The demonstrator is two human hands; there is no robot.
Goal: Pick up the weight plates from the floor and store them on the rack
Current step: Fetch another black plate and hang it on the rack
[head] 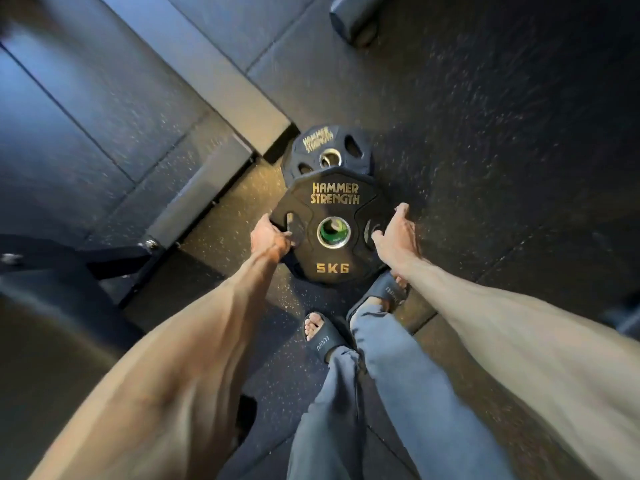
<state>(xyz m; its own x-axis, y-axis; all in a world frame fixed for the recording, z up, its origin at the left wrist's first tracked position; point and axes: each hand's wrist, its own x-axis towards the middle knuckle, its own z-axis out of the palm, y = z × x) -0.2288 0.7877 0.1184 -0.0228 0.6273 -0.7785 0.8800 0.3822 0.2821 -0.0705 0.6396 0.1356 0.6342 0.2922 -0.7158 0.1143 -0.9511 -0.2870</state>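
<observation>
A black plate (332,202) marked HAMMER STRENGTH and 5KG, with a green-ringed centre hole, is just above the floor in front of my feet. My left hand (270,235) grips its left edge, thumb hooked into the left handle slot. My right hand (394,233) holds the right edge, fingers reaching into the right slot. Behind it lies a second, smaller black plate (323,143) flat on the floor, partly covered by the near plate.
Dark speckled rubber floor (485,133) all around. A raised platform edge and black steel frame foot (194,199) run diagonally at the left. A padded roller end (353,19) sits at the top. My sandalled feet (322,337) stand just behind the plate.
</observation>
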